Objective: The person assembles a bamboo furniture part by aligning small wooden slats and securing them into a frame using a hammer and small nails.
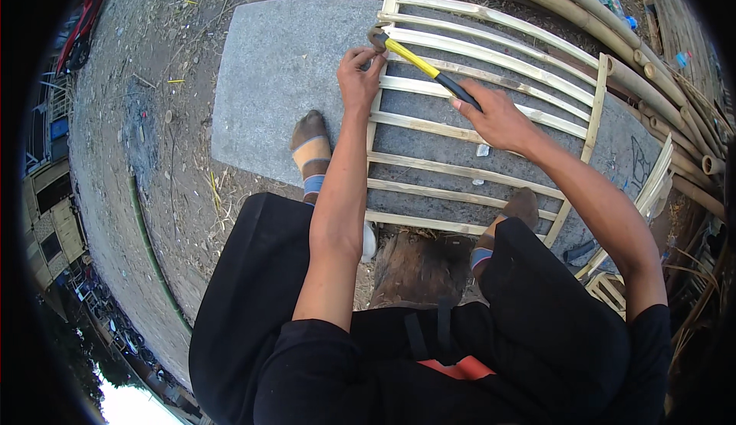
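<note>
A hammer (414, 59) with a yellow and black handle is gripped in my right hand (494, 114). Its dark head is over the left end of a slat, just above the fingertips of my left hand (360, 80). Those fingers are pinched together at the left rail of a slatted bamboo frame (468, 128); whatever they hold is too small to make out. Several pale slats run crosswise between the frame's two side rails. The frame lies on a grey concrete slab (284, 65).
My socked feet rest on the slab, one left of the frame, one at its near right corner. Bamboo poles (567, 3) lie along the far and right sides. More slats (652, 183) are stacked at right. A green pole (149, 241) lies on the ground at left.
</note>
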The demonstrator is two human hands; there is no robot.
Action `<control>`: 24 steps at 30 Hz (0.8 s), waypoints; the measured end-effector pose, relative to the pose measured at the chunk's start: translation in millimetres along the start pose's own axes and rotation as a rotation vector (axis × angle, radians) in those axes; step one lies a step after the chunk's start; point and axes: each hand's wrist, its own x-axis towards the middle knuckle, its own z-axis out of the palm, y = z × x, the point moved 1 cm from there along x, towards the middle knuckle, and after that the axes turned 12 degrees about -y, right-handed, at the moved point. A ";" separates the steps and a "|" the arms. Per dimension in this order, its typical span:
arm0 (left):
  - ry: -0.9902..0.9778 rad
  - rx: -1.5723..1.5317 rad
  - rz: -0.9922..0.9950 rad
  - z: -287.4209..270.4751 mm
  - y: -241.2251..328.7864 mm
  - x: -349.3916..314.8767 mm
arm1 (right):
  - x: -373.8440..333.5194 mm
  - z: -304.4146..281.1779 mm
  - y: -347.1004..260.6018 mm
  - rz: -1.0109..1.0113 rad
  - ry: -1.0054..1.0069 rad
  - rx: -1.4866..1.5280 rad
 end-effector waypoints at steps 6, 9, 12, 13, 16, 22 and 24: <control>-0.009 0.083 0.056 0.5 2.5 1.2 | -5.6 2.0 5.8 0.033 0.024 0.046; -0.067 0.074 0.036 0.2 3.5 3.1 | -5.3 3.0 12.4 0.028 0.029 0.069; -0.079 0.122 0.020 -0.4 5.6 2.6 | -5.6 8.0 18.7 0.036 0.058 0.133; -0.070 0.107 0.029 0.2 6.7 2.3 | -6.0 8.6 19.0 0.050 0.076 0.166; -0.033 0.072 0.063 0.4 7.9 1.2 | -10.1 6.6 21.7 0.065 0.139 0.272; 0.025 -0.055 -0.066 -11.0 15.7 5.2 | -25.9 -0.8 27.5 0.187 0.160 0.420; 0.014 -0.096 -0.117 -18.5 20.8 11.5 | -32.6 1.5 38.2 0.155 0.201 0.396</control>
